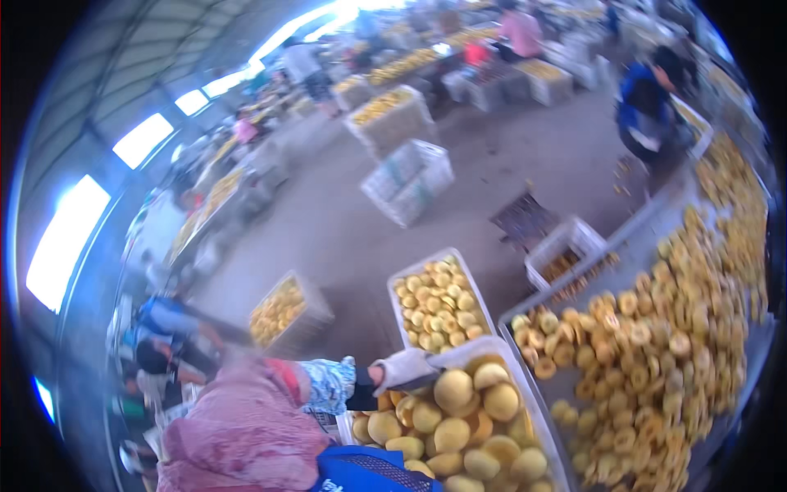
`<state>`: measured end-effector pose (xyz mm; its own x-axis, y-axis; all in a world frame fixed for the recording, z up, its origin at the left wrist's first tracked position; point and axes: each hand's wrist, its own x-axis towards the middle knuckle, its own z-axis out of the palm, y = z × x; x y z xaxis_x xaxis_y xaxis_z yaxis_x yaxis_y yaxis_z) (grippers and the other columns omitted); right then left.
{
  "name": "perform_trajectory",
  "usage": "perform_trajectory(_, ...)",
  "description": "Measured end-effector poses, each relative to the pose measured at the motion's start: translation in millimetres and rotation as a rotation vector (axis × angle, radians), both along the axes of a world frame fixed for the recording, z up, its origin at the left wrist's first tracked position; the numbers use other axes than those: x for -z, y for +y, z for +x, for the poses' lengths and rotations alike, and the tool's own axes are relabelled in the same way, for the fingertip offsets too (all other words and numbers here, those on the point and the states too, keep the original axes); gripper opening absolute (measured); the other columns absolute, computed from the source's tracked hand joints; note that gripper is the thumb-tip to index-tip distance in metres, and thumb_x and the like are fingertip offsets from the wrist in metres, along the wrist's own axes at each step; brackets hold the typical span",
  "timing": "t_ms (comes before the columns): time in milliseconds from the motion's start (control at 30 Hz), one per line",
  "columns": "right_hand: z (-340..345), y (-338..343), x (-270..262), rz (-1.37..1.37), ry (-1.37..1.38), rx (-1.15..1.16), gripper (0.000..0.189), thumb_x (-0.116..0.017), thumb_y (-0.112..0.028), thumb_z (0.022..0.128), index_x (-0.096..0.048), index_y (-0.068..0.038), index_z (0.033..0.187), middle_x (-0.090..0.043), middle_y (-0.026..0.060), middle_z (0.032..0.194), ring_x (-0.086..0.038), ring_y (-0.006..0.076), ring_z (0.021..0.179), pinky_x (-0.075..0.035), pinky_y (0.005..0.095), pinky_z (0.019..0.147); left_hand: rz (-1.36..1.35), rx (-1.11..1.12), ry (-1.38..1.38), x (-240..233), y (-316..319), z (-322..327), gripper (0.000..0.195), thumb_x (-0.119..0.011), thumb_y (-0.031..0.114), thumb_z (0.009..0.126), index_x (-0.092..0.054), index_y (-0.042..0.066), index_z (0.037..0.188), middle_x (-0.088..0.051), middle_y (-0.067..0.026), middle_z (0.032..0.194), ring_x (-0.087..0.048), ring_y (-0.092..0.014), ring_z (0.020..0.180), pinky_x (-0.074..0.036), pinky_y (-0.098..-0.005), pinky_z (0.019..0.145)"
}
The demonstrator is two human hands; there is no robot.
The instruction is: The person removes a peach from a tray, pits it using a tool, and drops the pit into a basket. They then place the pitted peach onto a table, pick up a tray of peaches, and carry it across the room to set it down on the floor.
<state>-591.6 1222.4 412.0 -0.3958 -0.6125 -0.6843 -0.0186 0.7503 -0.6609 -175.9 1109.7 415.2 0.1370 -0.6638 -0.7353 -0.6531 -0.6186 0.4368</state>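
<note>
My left hand, in a pale work glove with dark grey at the fingers, reaches over the far side of a white plastic crate. Yellow fruit, apparently peaches, some of them halved, fills this crate. The gloved fingers lie beside the topmost fruit; blur hides whether they grip anything. A blue-and-white patterned oversleeve covers my forearm below a pink sleeve. Part of my blue apron overlaps the crate's near side. My right hand is out of view.
Cut, pitted fruit is heaped on a metal-edged table to the right. Another full crate adjoins mine. Stacked crates and a dark stool stand on the floor. People work at left and upper right.
</note>
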Motion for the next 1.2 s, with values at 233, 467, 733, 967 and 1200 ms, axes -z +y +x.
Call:
perform_trajectory(233,68.4,-92.5,-7.4,-0.183,-0.117,-0.262,0.057,-0.042,-0.042,0.095,-0.026,-0.009,0.139,-0.052,0.0075,0.095,-0.047,0.0104,0.057,-0.039,0.0233,0.047,-0.099,-0.098,-0.154,-33.9,10.9,7.1,0.052,-0.053,0.051,0.082,-0.069,0.004,0.096,-0.067,-0.0218,0.091,-0.064,-0.036,0.088,-0.049,-0.0406,0.077)
perform_trajectory(467,138.2,-102.7,-53.5,-0.351,-0.151,-0.393,0.055,-0.043,-0.042,0.095,-0.03,-0.008,0.136,-0.052,0.0068,0.092,-0.047,0.0102,0.058,-0.04,0.0237,0.049,-0.253,-0.141,-0.11,-16.0,2.3,13.3,0.051,-0.057,0.047,0.076,-0.068,0.004,0.102,-0.068,-0.0195,0.095,-0.065,-0.033,0.09,-0.05,-0.0391,0.079)
perform_trajectory(733,194.2,-73.5,-81.7,-0.47,-0.156,-0.447,0.053,-0.045,-0.043,0.094,-0.035,-0.006,0.132,-0.053,0.006,0.088,-0.048,0.01,0.058,-0.041,0.0241,0.051,-0.38,-0.265,0.088,-10.2,10.1,17.6,0.051,-0.065,0.038,0.071,-0.063,0.0,0.105,-0.067,-0.0206,0.096,-0.065,-0.032,0.09,-0.049,-0.0385,0.077)
perform_trajectory(967,263.1,-37.3,-103.7,-0.537,-0.129,-0.456,0.052,-0.047,-0.043,0.094,-0.039,-0.005,0.128,-0.054,0.0053,0.084,-0.049,0.0098,0.059,-0.042,0.0245,0.053,-0.436,-0.067,0.402,20.2,9.6,45.0,0.054,-0.066,0.04,0.068,-0.062,-0.001,0.103,-0.067,-0.0183,0.093,-0.063,-0.029,0.085,-0.047,-0.0376,0.073)
perform_trajectory(1200,368.8,10.1,-120.3,-0.566,-0.112,-0.47,0.051,-0.049,-0.044,0.093,-0.044,-0.004,0.125,-0.054,0.0046,0.081,-0.049,0.0096,0.059,-0.042,0.0249,0.055,-0.608,0.038,0.401,-71.3,92.4,137.6,0.04,-0.06,0.034,0.075,-0.061,0.003,0.1,-0.065,-0.0175,0.092,-0.062,-0.029,0.085,-0.047,-0.0388,0.074)
